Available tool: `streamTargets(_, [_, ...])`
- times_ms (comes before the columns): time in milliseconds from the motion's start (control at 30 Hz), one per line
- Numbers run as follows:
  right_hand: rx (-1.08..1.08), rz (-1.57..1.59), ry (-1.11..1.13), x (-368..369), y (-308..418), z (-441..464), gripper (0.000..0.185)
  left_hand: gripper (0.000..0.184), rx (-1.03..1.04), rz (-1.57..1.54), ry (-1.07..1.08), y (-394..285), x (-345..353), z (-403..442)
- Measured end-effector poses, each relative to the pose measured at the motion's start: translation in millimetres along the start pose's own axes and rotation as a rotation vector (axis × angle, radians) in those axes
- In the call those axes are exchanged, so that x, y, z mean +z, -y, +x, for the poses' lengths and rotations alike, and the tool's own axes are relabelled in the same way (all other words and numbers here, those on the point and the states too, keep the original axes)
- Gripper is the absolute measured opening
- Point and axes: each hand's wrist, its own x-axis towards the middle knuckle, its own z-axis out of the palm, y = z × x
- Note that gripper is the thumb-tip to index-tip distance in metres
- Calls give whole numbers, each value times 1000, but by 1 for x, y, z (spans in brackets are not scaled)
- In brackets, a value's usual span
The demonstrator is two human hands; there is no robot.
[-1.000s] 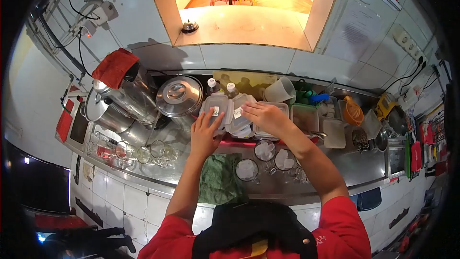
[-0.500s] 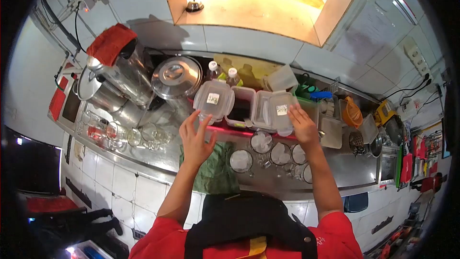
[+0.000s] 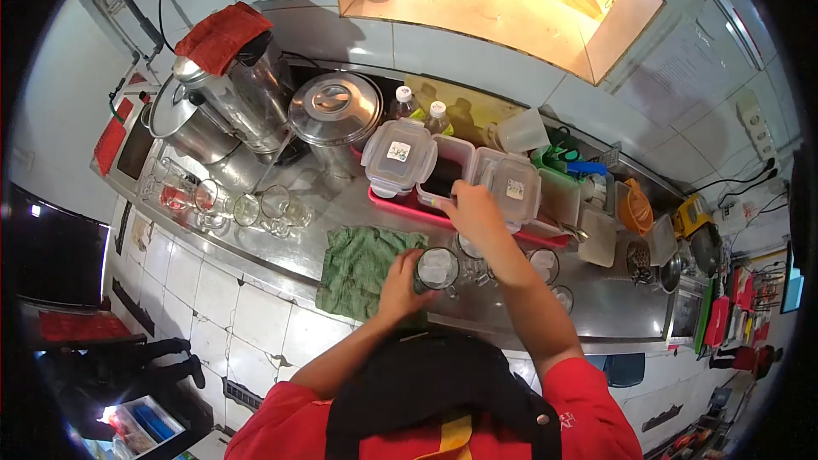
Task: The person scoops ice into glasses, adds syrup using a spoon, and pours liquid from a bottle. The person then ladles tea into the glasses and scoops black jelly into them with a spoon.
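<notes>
My left hand (image 3: 402, 287) curves round the left side of a glass mug of ice (image 3: 437, 267), beside a green cloth (image 3: 362, 268). My right hand (image 3: 471, 207) reaches over the front edge of an open container with dark contents (image 3: 447, 162); its fingertips are closed there, and what they hold is hidden. To the left of that container lies a lidded one with a white label (image 3: 398, 152). A second labelled lid (image 3: 515, 188) rests on the right. More ice-filled glasses (image 3: 543, 265) stand partly behind my right forearm.
Steel pots, one lidded (image 3: 334, 108), and a tall urn with a red cloth (image 3: 223, 37) stand at the left, with empty glass mugs (image 3: 275, 202) in front. Two bottles (image 3: 438, 119) stand behind the containers. An orange strainer (image 3: 636, 207) is at the right.
The stacked lids have parted, uncovering the open container. My left hand has come down to a glass, and my right hand has moved from the right lid to the open container. The view has shifted.
</notes>
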Motion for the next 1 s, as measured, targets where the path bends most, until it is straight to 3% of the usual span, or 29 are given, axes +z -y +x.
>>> streamTargets(100, [-21, 80, 10, 9, -4, 16, 31, 95, -65, -84, 42, 9, 16, 1])
streamTargets(233, [-70, 113, -46, 1, -7, 47, 26, 93, -1, -58, 54, 10, 12, 16])
streamTargets(400, [-212, 481, -99, 19, -11, 80, 16, 95, -14, -1, 142, 13, 2, 29])
streamTargets(600, [-250, 484, -216, 40, -22, 83, 16, 95, 22, -186, 141, 28, 9, 30])
streamTargets(700, [-144, 429, -265, 22, -24, 73, 15, 93, 142, -267, 122, 32, -2, 34])
streamTargets(767, [-90, 449, -201, 3, -24, 64, 14, 88, 124, 249, 107, 32, -18, 38])
streamTargets(867, [-169, 493, -247, -7, -45, 60, 17, 79, 154, 311, -77, 32, -34, 46])
streamTargets(1000, [-39, 521, -156, -17, -57, 52, 21, 68, 233, 339, -255, 20, -53, 61])
